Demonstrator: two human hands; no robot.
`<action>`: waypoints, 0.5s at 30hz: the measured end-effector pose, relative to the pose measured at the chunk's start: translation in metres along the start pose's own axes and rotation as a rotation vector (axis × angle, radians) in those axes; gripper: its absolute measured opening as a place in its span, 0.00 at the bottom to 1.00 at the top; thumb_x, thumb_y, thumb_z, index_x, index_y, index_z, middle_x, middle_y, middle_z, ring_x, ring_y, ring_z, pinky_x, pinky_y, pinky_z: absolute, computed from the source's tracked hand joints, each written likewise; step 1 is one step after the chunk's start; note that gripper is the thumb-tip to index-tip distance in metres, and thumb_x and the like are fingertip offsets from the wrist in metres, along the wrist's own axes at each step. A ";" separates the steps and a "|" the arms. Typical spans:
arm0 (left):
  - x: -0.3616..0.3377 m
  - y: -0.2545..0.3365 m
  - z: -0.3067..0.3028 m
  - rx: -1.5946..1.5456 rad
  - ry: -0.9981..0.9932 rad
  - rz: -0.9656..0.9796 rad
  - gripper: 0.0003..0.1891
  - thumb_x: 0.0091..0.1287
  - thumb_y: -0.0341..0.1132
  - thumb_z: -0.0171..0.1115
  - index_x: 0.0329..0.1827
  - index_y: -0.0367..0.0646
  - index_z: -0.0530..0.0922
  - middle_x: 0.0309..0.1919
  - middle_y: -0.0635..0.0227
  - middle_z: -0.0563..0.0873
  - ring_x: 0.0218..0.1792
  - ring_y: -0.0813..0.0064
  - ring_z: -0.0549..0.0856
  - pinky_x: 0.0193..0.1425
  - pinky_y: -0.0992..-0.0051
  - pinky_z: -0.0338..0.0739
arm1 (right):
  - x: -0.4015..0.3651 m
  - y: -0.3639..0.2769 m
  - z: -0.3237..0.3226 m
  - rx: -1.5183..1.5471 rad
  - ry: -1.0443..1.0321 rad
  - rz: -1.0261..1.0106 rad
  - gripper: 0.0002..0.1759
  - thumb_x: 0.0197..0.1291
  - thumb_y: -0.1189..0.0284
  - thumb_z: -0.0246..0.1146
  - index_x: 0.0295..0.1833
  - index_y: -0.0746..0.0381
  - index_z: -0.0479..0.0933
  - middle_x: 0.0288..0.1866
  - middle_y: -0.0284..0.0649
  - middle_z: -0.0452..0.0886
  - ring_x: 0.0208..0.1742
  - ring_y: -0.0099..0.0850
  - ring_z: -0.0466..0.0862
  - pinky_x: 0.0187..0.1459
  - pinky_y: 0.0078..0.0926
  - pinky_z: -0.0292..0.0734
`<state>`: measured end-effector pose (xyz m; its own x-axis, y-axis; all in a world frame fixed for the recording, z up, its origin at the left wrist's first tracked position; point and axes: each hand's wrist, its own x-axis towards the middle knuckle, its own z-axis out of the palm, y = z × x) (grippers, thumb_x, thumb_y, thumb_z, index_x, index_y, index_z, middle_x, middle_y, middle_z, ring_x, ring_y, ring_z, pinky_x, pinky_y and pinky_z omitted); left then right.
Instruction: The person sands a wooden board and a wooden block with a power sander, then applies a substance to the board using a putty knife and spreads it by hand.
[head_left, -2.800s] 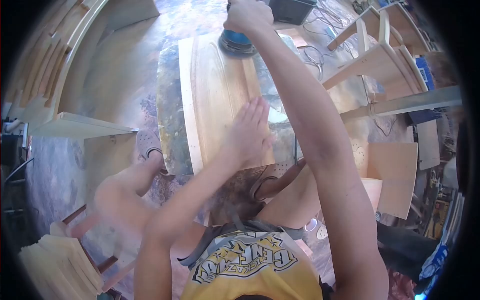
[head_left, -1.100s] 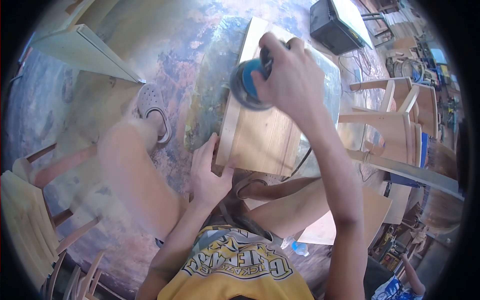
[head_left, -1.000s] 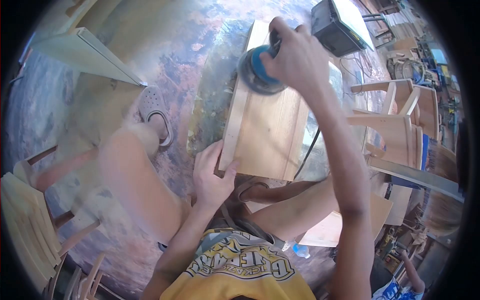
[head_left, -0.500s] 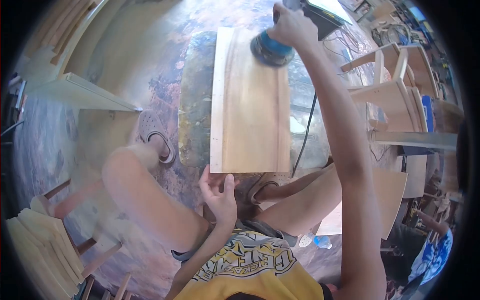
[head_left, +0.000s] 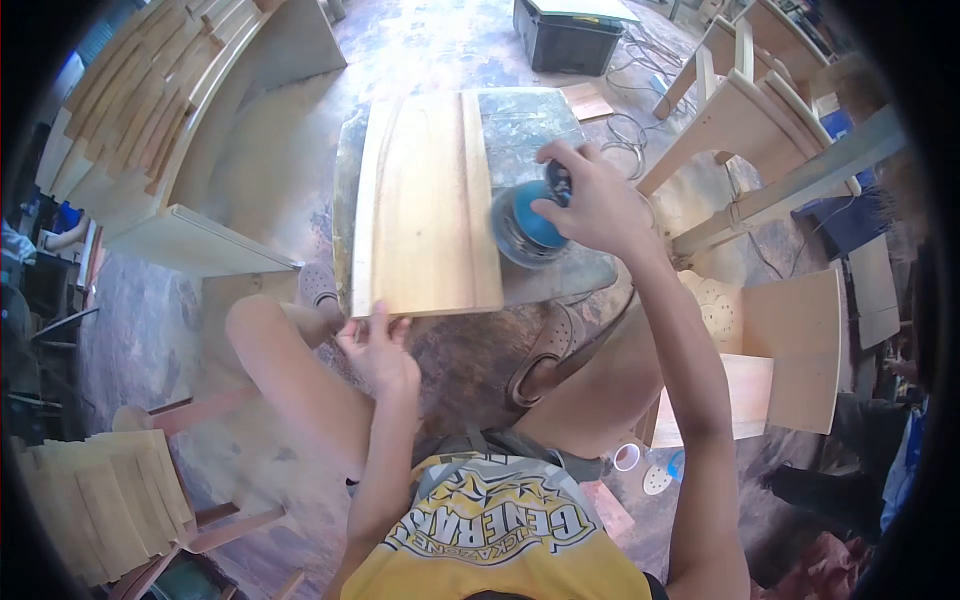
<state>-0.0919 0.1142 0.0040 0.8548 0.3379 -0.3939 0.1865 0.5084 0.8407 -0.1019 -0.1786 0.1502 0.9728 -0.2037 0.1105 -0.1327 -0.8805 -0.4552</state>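
A pale wooden board (head_left: pixel 425 205) with a darker grain streak lies on a worn low worktop (head_left: pixel 530 112) between my knees. At its near left corner, my left hand (head_left: pixel 382 352) pinches the edge, one digit on top and the other fingers at the underside. My right hand (head_left: pixel 603 208) is wrapped round a blue orbital sander (head_left: pixel 538 215). The sander sits at the board's right long edge, its pad blurred and overlapping the worktop.
Stacked wooden strips (head_left: pixel 140 110) fill the upper left, and more board pieces (head_left: pixel 110 495) stand at lower left. A black bin (head_left: pixel 567 45) is at the back. Wooden furniture parts (head_left: pixel 740 100) and cables (head_left: pixel 630 135) lie right. An open box (head_left: pixel 790 340) stands beside my right knee.
The sander has come nearer from the board's far right to beside its right edge. My left hand has closed on the near edge. The board appears turned slightly and shifted left as the view moved.
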 end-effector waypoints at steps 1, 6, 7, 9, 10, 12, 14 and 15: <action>0.003 0.015 -0.003 0.020 -0.013 0.069 0.26 0.68 0.25 0.72 0.60 0.44 0.63 0.52 0.62 0.78 0.48 0.72 0.84 0.35 0.73 0.85 | -0.010 0.006 -0.006 -0.005 0.075 0.027 0.28 0.54 0.63 0.76 0.61 0.47 0.77 0.50 0.50 0.81 0.49 0.54 0.86 0.50 0.50 0.83; 0.038 0.083 -0.044 -0.270 -0.340 -0.127 0.27 0.70 0.37 0.73 0.68 0.43 0.70 0.52 0.62 0.84 0.45 0.69 0.87 0.44 0.70 0.85 | -0.031 0.029 -0.024 -0.079 0.249 0.139 0.28 0.53 0.65 0.77 0.60 0.47 0.78 0.55 0.45 0.82 0.57 0.48 0.84 0.55 0.47 0.81; 0.025 0.092 -0.027 -0.265 -0.336 -0.114 0.27 0.70 0.37 0.73 0.68 0.43 0.70 0.52 0.62 0.84 0.45 0.69 0.87 0.44 0.70 0.85 | -0.031 0.031 -0.024 -0.066 0.249 0.132 0.28 0.53 0.65 0.77 0.60 0.47 0.78 0.55 0.45 0.82 0.57 0.48 0.84 0.55 0.47 0.81; 0.004 0.100 0.014 -0.181 -0.161 -0.214 0.33 0.70 0.40 0.72 0.74 0.40 0.69 0.59 0.60 0.84 0.59 0.59 0.85 0.58 0.61 0.84 | -0.031 0.032 -0.024 -0.083 0.304 0.178 0.28 0.53 0.65 0.77 0.60 0.47 0.78 0.55 0.44 0.82 0.61 0.46 0.83 0.56 0.46 0.81; 0.008 0.096 0.018 -0.067 -0.090 -0.143 0.32 0.71 0.39 0.71 0.75 0.37 0.69 0.65 0.56 0.82 0.69 0.54 0.78 0.70 0.54 0.77 | -0.030 0.037 -0.021 -0.072 0.357 0.142 0.27 0.53 0.65 0.77 0.60 0.47 0.78 0.56 0.44 0.82 0.58 0.47 0.84 0.55 0.46 0.81; 0.015 0.097 0.019 -0.072 -0.138 -0.100 0.31 0.71 0.37 0.71 0.74 0.35 0.70 0.64 0.55 0.82 0.67 0.55 0.80 0.68 0.55 0.79 | -0.031 0.036 -0.026 -0.024 0.372 0.155 0.27 0.53 0.66 0.77 0.59 0.48 0.78 0.55 0.43 0.82 0.56 0.48 0.85 0.54 0.46 0.82; 0.016 0.094 0.020 -0.088 -0.178 -0.070 0.30 0.71 0.35 0.70 0.73 0.33 0.70 0.63 0.54 0.82 0.65 0.55 0.82 0.67 0.56 0.81 | -0.032 0.037 -0.029 0.011 0.378 0.164 0.27 0.52 0.66 0.77 0.59 0.48 0.78 0.55 0.43 0.82 0.55 0.48 0.86 0.53 0.46 0.82; 0.015 0.092 0.022 -0.009 -0.232 0.101 0.30 0.69 0.31 0.71 0.72 0.32 0.71 0.62 0.53 0.82 0.62 0.57 0.84 0.65 0.58 0.83 | -0.030 0.040 -0.028 0.010 0.417 0.141 0.27 0.52 0.66 0.78 0.58 0.48 0.77 0.54 0.43 0.82 0.52 0.48 0.87 0.52 0.46 0.82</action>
<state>-0.0508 0.1483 0.0834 0.9574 0.1971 -0.2109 0.0905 0.4890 0.8676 -0.1422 -0.2195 0.1536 0.7852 -0.4788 0.3927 -0.2549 -0.8278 -0.4997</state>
